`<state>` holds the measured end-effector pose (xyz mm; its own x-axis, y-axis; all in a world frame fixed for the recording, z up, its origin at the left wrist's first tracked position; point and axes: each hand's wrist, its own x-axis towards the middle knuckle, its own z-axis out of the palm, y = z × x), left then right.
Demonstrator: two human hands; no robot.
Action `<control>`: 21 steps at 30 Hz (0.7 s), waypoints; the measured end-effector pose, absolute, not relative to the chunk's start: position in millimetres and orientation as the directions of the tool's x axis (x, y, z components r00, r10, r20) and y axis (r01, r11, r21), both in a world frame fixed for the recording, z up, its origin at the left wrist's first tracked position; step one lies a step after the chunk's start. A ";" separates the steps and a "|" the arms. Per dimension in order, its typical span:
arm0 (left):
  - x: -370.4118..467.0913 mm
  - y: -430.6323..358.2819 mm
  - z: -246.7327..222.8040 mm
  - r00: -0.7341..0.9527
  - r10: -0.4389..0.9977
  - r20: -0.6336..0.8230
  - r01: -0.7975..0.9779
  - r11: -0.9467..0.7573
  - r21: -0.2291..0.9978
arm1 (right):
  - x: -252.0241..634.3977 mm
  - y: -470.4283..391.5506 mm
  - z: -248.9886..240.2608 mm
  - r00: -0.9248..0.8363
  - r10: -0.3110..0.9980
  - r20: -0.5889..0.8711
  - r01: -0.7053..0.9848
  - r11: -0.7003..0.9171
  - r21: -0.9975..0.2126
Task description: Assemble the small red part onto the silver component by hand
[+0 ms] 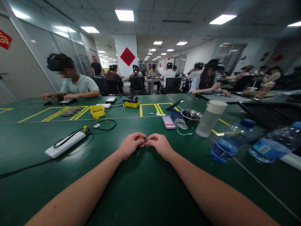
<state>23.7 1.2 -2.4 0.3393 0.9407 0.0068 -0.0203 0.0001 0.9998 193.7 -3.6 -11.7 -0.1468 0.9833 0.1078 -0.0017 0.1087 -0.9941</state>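
Observation:
Over the green table point(145, 194), my left hand point(132, 145) and my right hand point(161, 145) meet fingertip to fingertip in front of me. A tiny dark piece with a bit of red point(144, 140) is pinched between the thumb and fingers of my left hand. It is too small to name. The fingers of my right hand are closed in a pinch right beside it. Whether they grip part of that piece, or something else, is hidden.
To the left lies a white power strip point(67, 144) with a black cable. Yellow trays point(97, 111) stand farther back. On the right are a metal bowl point(191, 115), a frosted bottle point(210, 119), plastic water bottles point(231, 141) and a pouch point(178, 119). People sit across the table.

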 end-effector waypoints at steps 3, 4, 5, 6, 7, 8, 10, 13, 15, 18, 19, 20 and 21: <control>23.5 1.5 -2.5 0.336 0.942 0.005 -0.020 0.002 1.000 | 194.1 -1.8 -13.9 -0.139 0.985 0.101 -0.011 0.100 -0.995; 23.3 1.8 -3.0 0.334 0.943 0.003 -0.022 0.004 1.000 | 194.1 -1.8 -13.8 -0.138 0.986 0.096 -0.009 0.096 -0.995; 23.2 2.3 -3.7 0.332 0.943 0.003 -0.025 0.006 1.000 | 194.1 -2.2 -13.3 -0.137 0.986 0.094 -0.004 0.094 -0.996; 23.1 2.7 -4.4 0.331 0.944 0.002 -0.029 0.008 1.000 | 194.1 -2.9 -12.4 -0.139 0.986 0.095 0.002 0.096 -0.995; 23.0 3.1 -5.1 0.331 0.943 0.002 -0.033 0.009 0.999 | 194.1 -3.9 -11.3 -0.141 0.985 0.100 0.007 0.102 -0.995; 22.9 3.4 -5.6 0.332 0.943 0.001 -0.034 0.011 0.999 | 194.1 -5.0 -10.0 -0.143 0.984 0.105 0.012 0.108 -0.994; 23.0 3.8 -6.3 0.334 0.943 -0.002 -0.031 0.014 0.999 | 194.2 -7.0 -7.8 -0.146 0.983 0.110 0.025 0.115 -0.993; 23.0 3.9 -6.7 0.337 0.942 0.000 -0.023 0.008 1.000 | 194.5 -8.5 -6.1 -0.144 0.983 0.110 0.046 0.118 -0.992; 22.9 4.0 -6.9 0.341 0.940 0.006 -0.028 0.004 1.000 | 194.8 -8.5 -6.0 -0.149 0.982 0.113 0.044 0.121 -0.992; 22.8 4.3 -7.3 0.342 0.940 0.008 -0.041 0.006 0.999 | 195.3 -8.0 -6.8 -0.155 0.982 0.110 0.027 0.116 -0.993; 22.8 4.4 -7.4 0.344 0.939 0.008 -0.044 0.007 0.999 | 195.3 -7.8 -7.1 -0.158 0.981 0.109 0.023 0.114 -0.993; 22.8 4.4 -7.5 0.345 0.939 0.008 -0.045 0.008 0.999 | 195.4 -7.5 -7.6 -0.161 0.981 0.110 0.018 0.114 -0.993; 22.9 4.5 -7.6 0.346 0.938 0.007 -0.043 0.009 0.999 | 195.4 -7.1 -8.2 -0.162 0.980 0.111 0.013 0.115 -0.993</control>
